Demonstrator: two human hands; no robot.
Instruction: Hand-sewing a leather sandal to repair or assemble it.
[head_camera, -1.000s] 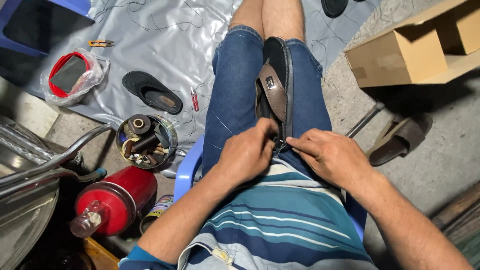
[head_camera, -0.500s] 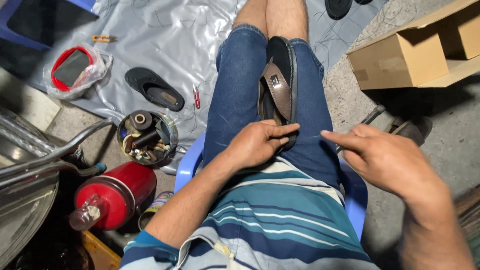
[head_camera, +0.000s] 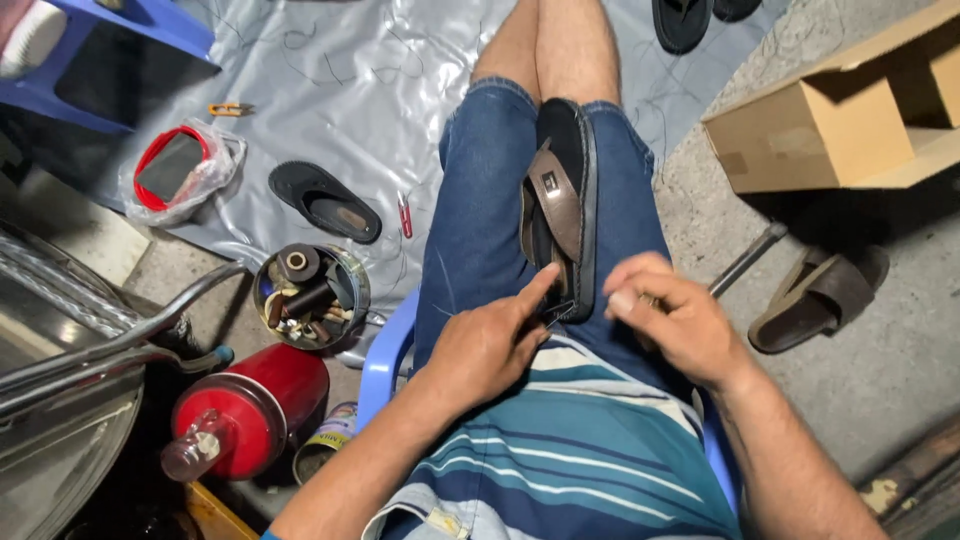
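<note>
A brown-strapped sandal (head_camera: 565, 190) with a black sole stands on its edge, clamped between my thighs. My left hand (head_camera: 490, 345) rests on my lap. Its forefinger lies along the sandal's heel end and its other fingers are curled against the sole. My right hand (head_camera: 670, 320) hovers just right of the heel, thumb and fingers pinched together. Whatever they pinch is too small to see. I sit on a blue plastic chair (head_camera: 385, 365).
A matching sandal (head_camera: 815, 295) and a metal rod (head_camera: 745, 260) lie on the concrete at right, below an open cardboard box (head_camera: 830, 130). On the grey sheet at left are a black sole (head_camera: 325, 200), small red clippers (head_camera: 404, 215), a tin of spools (head_camera: 310, 295) and a red canister (head_camera: 250, 410).
My right hand swung out to the right, away from the sandal, and has come back beside its heel. My left hand stayed at the heel and stretched out its forefinger.
</note>
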